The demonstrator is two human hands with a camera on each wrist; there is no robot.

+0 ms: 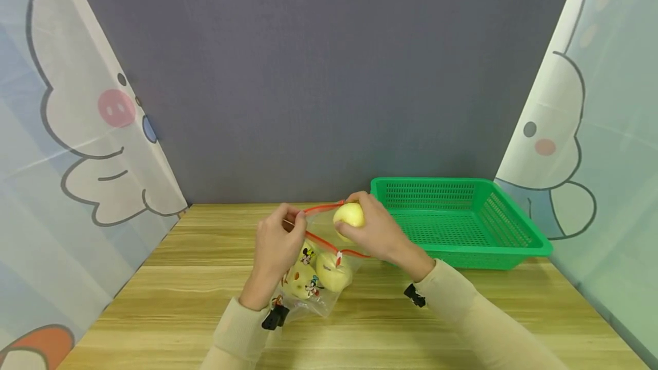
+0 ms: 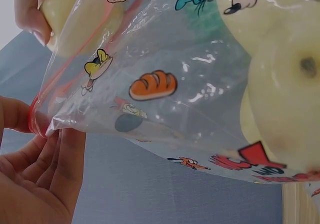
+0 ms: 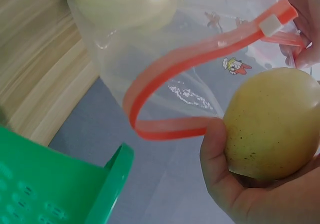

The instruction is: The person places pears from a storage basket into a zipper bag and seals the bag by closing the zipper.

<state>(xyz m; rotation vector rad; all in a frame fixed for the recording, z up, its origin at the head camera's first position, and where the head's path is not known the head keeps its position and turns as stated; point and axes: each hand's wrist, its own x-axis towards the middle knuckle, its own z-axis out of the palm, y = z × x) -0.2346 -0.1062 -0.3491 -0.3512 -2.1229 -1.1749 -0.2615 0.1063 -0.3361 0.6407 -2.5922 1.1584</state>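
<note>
A clear plastic bag (image 1: 321, 305) with cartoon prints and a red zip edge (image 1: 322, 241) hangs over the table, mouth spread apart. My left hand (image 1: 276, 242) pinches that edge on the left between thumb and fingers. In my right hand (image 1: 379, 227) is a round pale yellow fruit (image 1: 349, 215), gripped at the bag's mouth. The right wrist view shows dark specks on this fruit (image 3: 272, 124), and a fingertip right at the red strip. Several similar fruits (image 1: 334, 273) lie inside the bag; one (image 2: 308, 66) shows a brown spot. A white slider (image 3: 270, 25) sits on the zip.
Right of the bag stands a green plastic basket (image 1: 462, 257) with slotted walls, close beside my right hand. Under everything is a wood-grain table (image 1: 195, 278). A dark grey cloth (image 1: 288, 79) rises behind, with cartoon-printed curtains (image 1: 123, 176) at both sides.
</note>
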